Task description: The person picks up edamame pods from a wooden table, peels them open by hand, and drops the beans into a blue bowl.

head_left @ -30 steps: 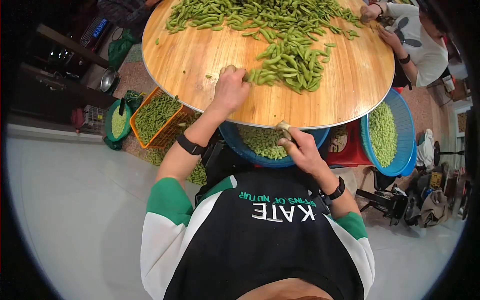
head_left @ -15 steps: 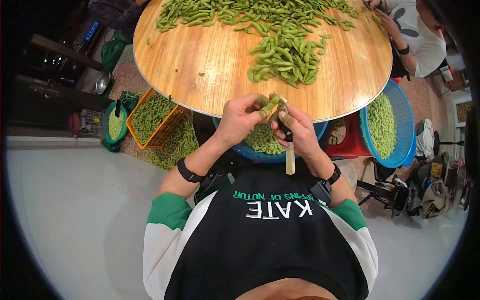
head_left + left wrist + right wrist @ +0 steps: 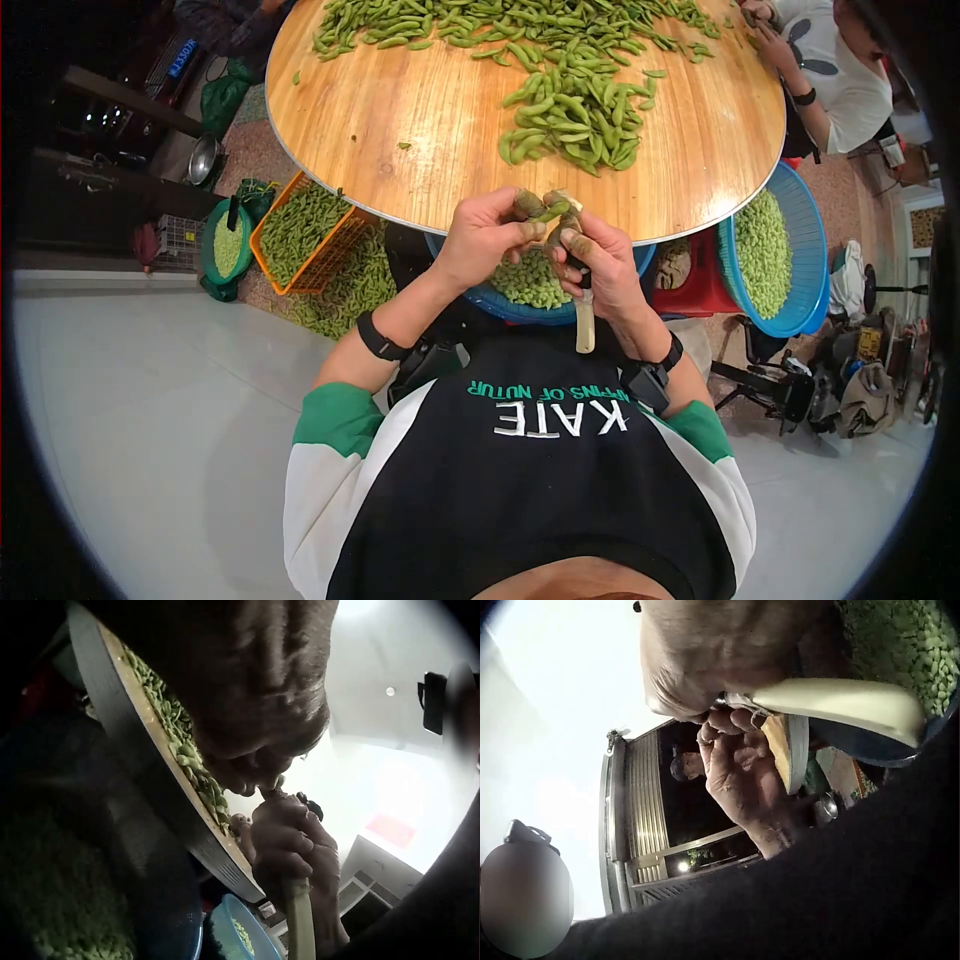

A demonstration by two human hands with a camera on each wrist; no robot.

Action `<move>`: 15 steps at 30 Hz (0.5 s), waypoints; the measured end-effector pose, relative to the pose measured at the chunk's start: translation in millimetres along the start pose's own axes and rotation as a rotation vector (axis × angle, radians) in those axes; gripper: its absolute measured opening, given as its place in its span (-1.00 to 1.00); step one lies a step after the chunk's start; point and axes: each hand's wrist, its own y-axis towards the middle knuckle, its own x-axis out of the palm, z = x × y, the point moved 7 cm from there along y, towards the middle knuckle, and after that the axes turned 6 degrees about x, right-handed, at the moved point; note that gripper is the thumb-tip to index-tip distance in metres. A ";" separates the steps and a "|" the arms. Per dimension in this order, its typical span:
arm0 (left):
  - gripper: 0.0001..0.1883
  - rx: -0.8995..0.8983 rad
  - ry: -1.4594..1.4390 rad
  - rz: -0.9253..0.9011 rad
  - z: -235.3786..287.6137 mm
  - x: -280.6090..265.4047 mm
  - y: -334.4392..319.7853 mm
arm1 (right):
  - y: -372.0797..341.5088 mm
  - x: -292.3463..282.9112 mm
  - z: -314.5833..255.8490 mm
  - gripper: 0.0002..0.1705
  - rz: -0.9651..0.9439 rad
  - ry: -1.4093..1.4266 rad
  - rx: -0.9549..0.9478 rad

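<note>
Over the near table edge, my left hand (image 3: 478,242) pinches a green soybean pod (image 3: 551,212) between thumb and fingers. My right hand (image 3: 606,268) meets it there, its fingertips at the pod. It grips a knife whose cream handle (image 3: 585,330) sticks out below the fist; the handle (image 3: 840,709) shows large in the right wrist view. The fingers hide most of the blade. Below both hands, a blue basin (image 3: 490,303) holds shelled green beans (image 3: 527,280). In the left wrist view the two hands touch at the fingertips.
Piled pods (image 3: 575,120) lie on the round wooden table (image 3: 400,150). At left stand an orange crate (image 3: 320,268) of pods and a green basin (image 3: 212,250). Another blue basin (image 3: 806,255) of beans is at right. Another person (image 3: 835,80) sits at the far right.
My left hand came back from the tabletop with a pod and joined my right hand over the basin. Over the last half second, both hands stay together and the pod shows less between the fingers.
</note>
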 end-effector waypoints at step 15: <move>-0.85 0.720 0.905 -0.006 48.3 22.2 -9.3 | -8.7 3.6 8.2 -0.79 -0.086 0.396 0.181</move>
